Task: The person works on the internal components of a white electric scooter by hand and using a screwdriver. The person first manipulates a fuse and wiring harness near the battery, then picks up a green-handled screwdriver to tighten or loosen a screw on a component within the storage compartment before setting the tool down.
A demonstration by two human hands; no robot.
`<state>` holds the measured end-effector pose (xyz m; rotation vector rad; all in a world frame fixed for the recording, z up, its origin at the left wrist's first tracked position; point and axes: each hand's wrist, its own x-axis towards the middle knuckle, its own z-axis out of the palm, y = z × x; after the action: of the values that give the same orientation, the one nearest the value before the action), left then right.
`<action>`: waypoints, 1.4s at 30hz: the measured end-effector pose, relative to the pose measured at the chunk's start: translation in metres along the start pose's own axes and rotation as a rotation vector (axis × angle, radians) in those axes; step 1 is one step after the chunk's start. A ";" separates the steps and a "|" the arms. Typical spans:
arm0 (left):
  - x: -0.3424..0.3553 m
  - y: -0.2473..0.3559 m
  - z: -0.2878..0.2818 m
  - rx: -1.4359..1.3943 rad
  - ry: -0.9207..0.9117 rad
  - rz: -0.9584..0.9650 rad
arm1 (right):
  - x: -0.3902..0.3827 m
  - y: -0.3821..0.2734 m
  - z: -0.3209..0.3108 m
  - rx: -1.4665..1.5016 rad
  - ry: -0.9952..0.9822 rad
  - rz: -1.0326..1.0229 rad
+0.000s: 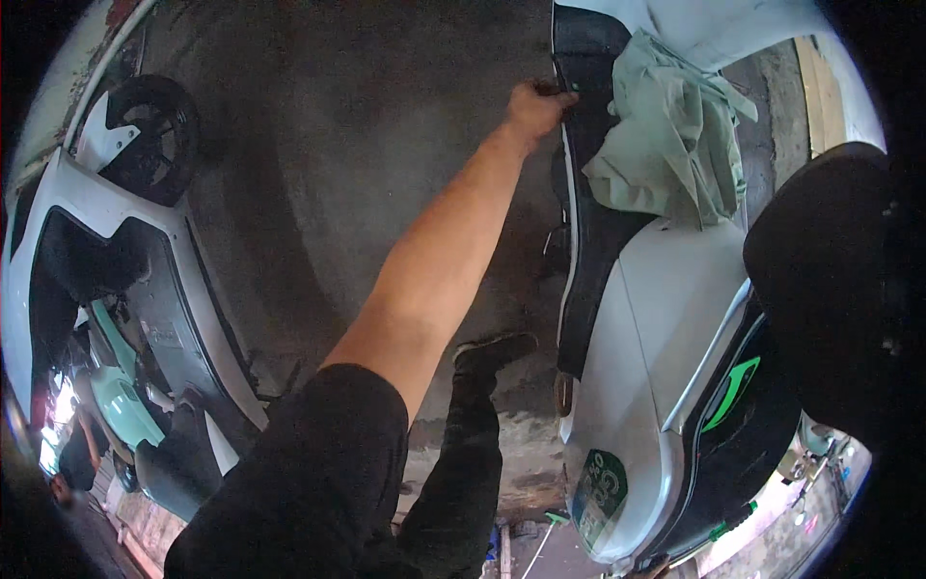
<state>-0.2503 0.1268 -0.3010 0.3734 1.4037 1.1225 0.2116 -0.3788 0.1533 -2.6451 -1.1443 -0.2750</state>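
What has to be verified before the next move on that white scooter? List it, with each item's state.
1. Left hand gripping the black panel edge: ok, fingers closed on it.
2. Right hand: cannot tell, out of view.
3. Green cloth clear of the panel: not ok, it drapes over it beside the hand.
4. Shoe planted on the concrete floor: cannot tell.
5. Other scooter apart from the arm: ok.

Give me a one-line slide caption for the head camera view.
A hand grips the black edge trim of a white scooter draped with a green cloth, above a concrete floor.
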 end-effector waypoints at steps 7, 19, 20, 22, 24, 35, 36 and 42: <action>-0.006 0.006 -0.003 0.007 -0.070 0.031 | 0.002 -0.001 0.006 0.431 -0.058 0.304; -0.009 -0.033 -0.024 0.008 0.051 -0.027 | 0.000 0.035 -0.013 -0.071 -0.058 0.118; -0.005 -0.039 -0.032 0.010 0.055 -0.024 | 0.001 0.021 -0.011 -0.090 -0.080 0.165; 0.007 -0.049 -0.052 -0.098 0.027 0.037 | 0.005 0.020 -0.005 -0.090 -0.086 0.175; -0.005 -0.054 -0.030 -0.085 0.159 -0.009 | 0.002 0.017 -0.011 -0.133 -0.056 0.200; -0.105 0.004 -0.087 -0.352 0.116 -0.059 | 0.016 -0.033 0.001 -0.260 -0.074 -0.037; -0.120 0.012 -0.090 -0.329 0.089 -0.052 | 0.016 -0.042 -0.003 -0.292 -0.050 0.209; -0.216 0.051 -0.128 -0.255 0.116 -0.032 | 0.038 -0.050 -0.002 -0.276 -0.396 0.199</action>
<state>-0.3394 -0.0689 -0.1618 0.1042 1.3407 1.2958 0.2006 -0.3206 0.1730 -3.1303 -0.9916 0.1475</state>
